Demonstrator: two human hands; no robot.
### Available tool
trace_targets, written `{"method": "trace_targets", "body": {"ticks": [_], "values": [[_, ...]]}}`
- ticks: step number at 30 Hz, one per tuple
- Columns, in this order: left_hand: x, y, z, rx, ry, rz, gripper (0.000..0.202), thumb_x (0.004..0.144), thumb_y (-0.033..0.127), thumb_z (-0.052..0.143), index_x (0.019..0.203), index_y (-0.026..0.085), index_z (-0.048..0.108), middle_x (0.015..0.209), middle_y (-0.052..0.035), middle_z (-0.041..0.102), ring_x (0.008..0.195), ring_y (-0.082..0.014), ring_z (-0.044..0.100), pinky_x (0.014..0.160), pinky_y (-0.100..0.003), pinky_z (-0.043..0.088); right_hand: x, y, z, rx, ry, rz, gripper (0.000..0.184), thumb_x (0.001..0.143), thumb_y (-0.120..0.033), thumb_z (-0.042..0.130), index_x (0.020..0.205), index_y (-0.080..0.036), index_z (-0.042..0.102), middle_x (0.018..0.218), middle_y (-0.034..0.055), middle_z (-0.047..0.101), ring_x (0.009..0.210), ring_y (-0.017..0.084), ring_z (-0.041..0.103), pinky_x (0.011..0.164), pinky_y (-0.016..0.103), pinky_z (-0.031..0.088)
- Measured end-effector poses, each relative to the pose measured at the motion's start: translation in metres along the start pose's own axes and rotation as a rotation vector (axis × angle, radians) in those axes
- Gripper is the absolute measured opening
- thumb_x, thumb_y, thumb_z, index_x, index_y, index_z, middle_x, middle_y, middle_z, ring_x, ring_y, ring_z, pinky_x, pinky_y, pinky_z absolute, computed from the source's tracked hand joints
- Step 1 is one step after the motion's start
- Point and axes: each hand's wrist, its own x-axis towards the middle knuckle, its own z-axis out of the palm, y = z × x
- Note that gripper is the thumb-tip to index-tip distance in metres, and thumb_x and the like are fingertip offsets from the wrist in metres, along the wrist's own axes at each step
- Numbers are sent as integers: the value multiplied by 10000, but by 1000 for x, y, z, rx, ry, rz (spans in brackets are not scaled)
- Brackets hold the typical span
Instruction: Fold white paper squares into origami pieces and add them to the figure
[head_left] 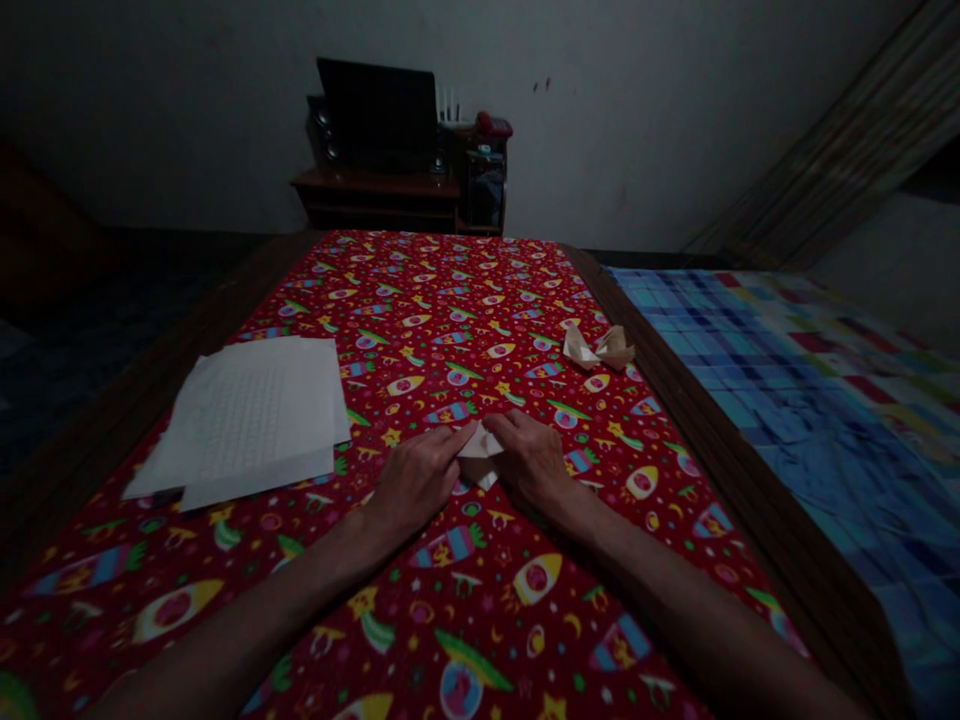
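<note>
Between my two hands is a small piece of folded white paper [480,455], just above or on the red patterned cloth. My left hand [421,470] pinches its left side, thumb and fingers closed at the upper edge. On the right side, my right hand [531,455] grips the paper with curled fingers. The fingertips of both hands nearly meet at the top of the paper. Part of the paper is hidden behind the fingers. Farther to the right lies a folded paper shape [598,347] with two raised ends.
A stack of paper sheets [255,420], some with writing, lies at the left. The red cloth [450,290] covers a table with dark wooden edges. A desk [375,183] with a monitor [379,115] stands beyond. Blue checked bedding [705,340] spreads at the right.
</note>
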Motion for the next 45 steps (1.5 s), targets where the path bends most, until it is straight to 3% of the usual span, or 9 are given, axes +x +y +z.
{"method": "trace_targets", "body": {"ticks": [5,10,16,19,23,30,36,45], "values": [[1,5,-5,139,-101,39,514,851,115,446,1351,225,400,964,-45,588,902,-187,565,800,-310,477,-10,5,4,14,110,-195,347,808,-158,527,1153,-128,557,962,114,595,799,200,510,630,276,394],[1,5,-6,227,-102,38,519,852,148,455,1364,199,381,1009,-76,554,928,-224,527,810,-355,461,-17,6,0,-29,87,-285,416,809,-48,444,1221,-67,498,964,147,570,840,222,459,692,330,440],[2,-1,-8,238,-156,111,490,893,175,413,1379,197,350,1051,-90,534,924,-236,506,789,-375,447,-23,20,2,38,105,-371,362,869,-107,441,1227,-110,497,1076,159,524,913,220,444,757,360,447],[0,-4,-7,238,-123,167,471,897,161,419,1365,178,364,1052,-100,529,920,-242,493,761,-375,441,-25,25,5,48,187,-361,298,886,-148,452,1168,-157,549,1034,137,538,858,201,453,710,337,436],[-7,-4,-6,136,-63,260,310,934,181,395,1227,159,491,1025,-94,529,924,-225,479,769,-352,441,-25,22,2,49,259,-334,225,870,-170,482,1047,-184,621,905,93,557,770,175,452,627,283,395],[-11,-16,2,-272,46,191,185,941,213,428,1043,184,579,926,-38,525,843,-135,532,722,-244,465,-27,22,2,170,268,-299,157,879,-173,492,840,-163,644,743,43,555,651,122,452,535,223,332],[-12,-17,1,-161,12,268,266,941,202,410,1166,209,550,893,-44,535,831,-161,515,716,-272,453,-30,24,8,167,266,-375,201,869,-162,513,1042,-173,615,840,66,598,719,142,499,619,256,396],[-8,-10,-5,-28,-70,373,234,946,251,398,1047,235,609,831,-31,544,742,-156,500,661,-264,408,-30,24,10,183,268,-365,162,854,-133,496,951,-157,623,840,79,607,741,153,528,618,259,419]]}}
